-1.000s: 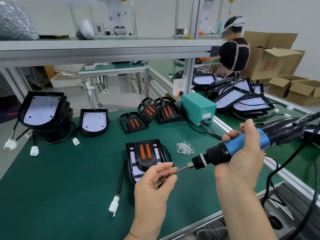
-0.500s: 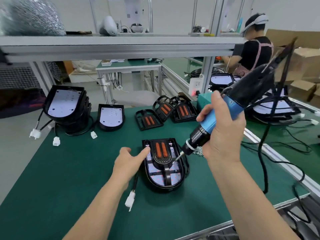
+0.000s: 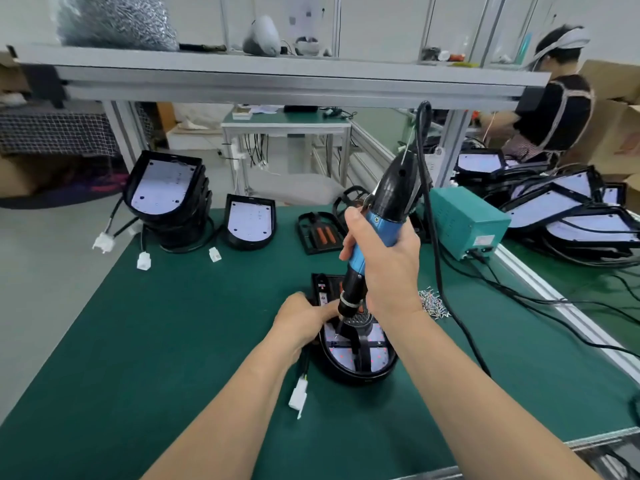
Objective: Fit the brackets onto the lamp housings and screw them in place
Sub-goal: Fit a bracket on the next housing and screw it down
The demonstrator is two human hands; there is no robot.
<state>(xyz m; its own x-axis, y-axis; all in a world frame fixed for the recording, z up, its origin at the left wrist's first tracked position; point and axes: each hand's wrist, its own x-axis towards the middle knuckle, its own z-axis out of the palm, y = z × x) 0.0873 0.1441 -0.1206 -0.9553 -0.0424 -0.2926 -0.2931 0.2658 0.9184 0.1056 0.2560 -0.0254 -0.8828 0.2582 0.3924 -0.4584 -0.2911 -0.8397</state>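
A black lamp housing (image 3: 360,370) lies on the green mat in front of me, with a black bracket (image 3: 362,336) fitted on its white LED board. My right hand (image 3: 384,268) grips a blue and black electric screwdriver (image 3: 375,230), held nearly upright. Its bit touches the bracket's left side. My left hand (image 3: 301,320) holds the housing's left edge, fingers laid over the rim. A pile of small silver screws (image 3: 433,303) lies just right of the housing. The housing's cable ends in a white connector (image 3: 298,398).
Spare brackets (image 3: 318,233) lie behind the work. A single housing (image 3: 251,225) and a stack of housings (image 3: 166,195) stand at the back left. A teal power box (image 3: 465,225) sits right, its cords trailing. More housings (image 3: 568,216) fill the neighbouring bench, where another person (image 3: 554,109) works.
The screwdriver swung from lying level to nearly upright and came down onto the bracket. My left hand went from the bit's tip to the housing's left edge.
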